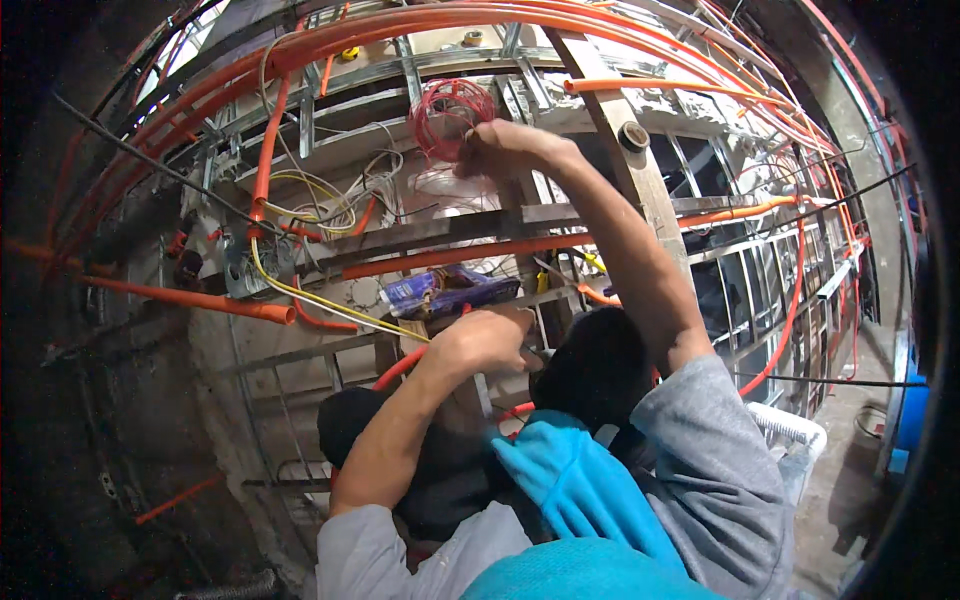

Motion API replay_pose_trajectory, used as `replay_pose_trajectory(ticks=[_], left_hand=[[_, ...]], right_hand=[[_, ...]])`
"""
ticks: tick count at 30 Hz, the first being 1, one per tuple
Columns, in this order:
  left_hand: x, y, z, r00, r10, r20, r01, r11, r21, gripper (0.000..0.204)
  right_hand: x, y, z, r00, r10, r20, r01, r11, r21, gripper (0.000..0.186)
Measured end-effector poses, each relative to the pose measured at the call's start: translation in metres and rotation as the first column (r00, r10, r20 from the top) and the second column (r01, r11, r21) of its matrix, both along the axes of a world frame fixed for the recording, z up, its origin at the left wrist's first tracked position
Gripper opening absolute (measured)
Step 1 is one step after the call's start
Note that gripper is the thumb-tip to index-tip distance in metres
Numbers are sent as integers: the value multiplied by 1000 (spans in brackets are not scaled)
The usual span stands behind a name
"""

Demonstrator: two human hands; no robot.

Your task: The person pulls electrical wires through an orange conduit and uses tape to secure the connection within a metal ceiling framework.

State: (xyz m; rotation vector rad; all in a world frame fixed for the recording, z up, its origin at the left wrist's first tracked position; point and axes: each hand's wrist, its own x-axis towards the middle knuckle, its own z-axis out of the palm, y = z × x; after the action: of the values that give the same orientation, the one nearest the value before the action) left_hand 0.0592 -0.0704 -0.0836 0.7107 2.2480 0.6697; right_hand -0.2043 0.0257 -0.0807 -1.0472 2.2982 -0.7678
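My right hand (pixel 485 145) is raised at the top centre, its fingers curled on a loose coil of red wire (pixel 450 100). Lower down, my left hand (pixel 495 340) is closed, knuckles up, just below some blue and purple packages (pixel 440 290) lying among the framework. Whatever its fingers grip is hidden. White and yellow cables (pixel 340 205) hang in loops to the left of the coil, some running into a metal junction box (pixel 255 270).
Orange conduits (pixel 450 255) cross the metal framing and run overhead. A wooden plank (pixel 655 220) with a tape roll (pixel 632 135) stands right of centre. Black rods (pixel 840 380) cross both sides. A white object with corrugated hose (pixel 790 425) and a blue container (pixel 910 410) are at right.
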Motion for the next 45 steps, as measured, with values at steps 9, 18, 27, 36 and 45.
replay_pose_trajectory(ticks=[9,18,27,36,45], left_hand=[[-13,28,38,995,-38,-88,36,999,-20,42],[3,21,25,991,3,-132,-10,999,-52,42],[12,7,15,990,44,-137,-56,995,-86,33],[15,21,3,982,53,-183,-68,995,-73,36],[18,24,1,977,133,-167,-149,985,-85,35]], right_hand=[[-129,65,-100,786,-230,574,466,831,-305,39],[-106,35,-67,838,-496,226,507,862,11,41],[-81,-10,-23,948,-315,-39,305,871,386,43],[-91,47,-75,920,-369,134,388,905,-174,44],[-79,60,-65,921,-380,80,388,911,-140,43]])
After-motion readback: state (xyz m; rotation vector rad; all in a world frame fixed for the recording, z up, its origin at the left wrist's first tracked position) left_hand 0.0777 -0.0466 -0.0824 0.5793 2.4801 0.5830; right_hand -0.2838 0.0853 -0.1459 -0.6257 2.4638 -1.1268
